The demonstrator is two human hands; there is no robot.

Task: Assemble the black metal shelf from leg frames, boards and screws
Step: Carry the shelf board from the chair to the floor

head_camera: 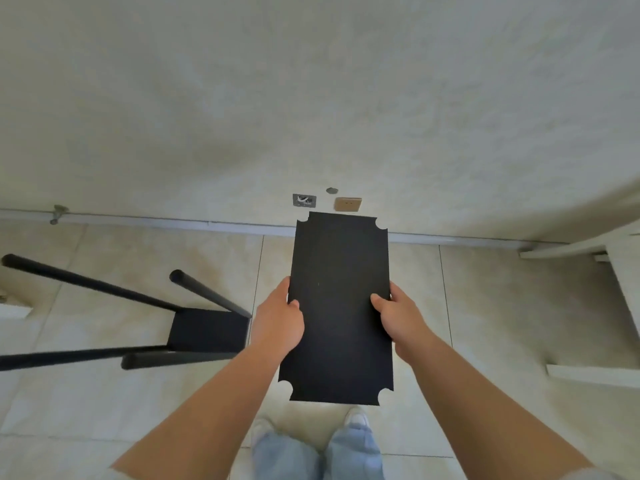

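Note:
I hold a black rectangular board [337, 271] with a round notch at each corner, flat and lengthwise in front of me above the floor. My left hand [277, 320] grips its left long edge, thumb on top. My right hand [400, 317] grips the right long edge the same way. To the left, the partly built black shelf [207, 330] stands on the tiled floor: one board sits low between several black round legs [204, 292] that rise toward the camera.
A pale wall runs across the back with a baseboard rail [138, 221], an open outlet box [304, 200] and a tan socket plate [347, 204]. White furniture [623, 292] stands at the right. My feet [356, 419] show below the board.

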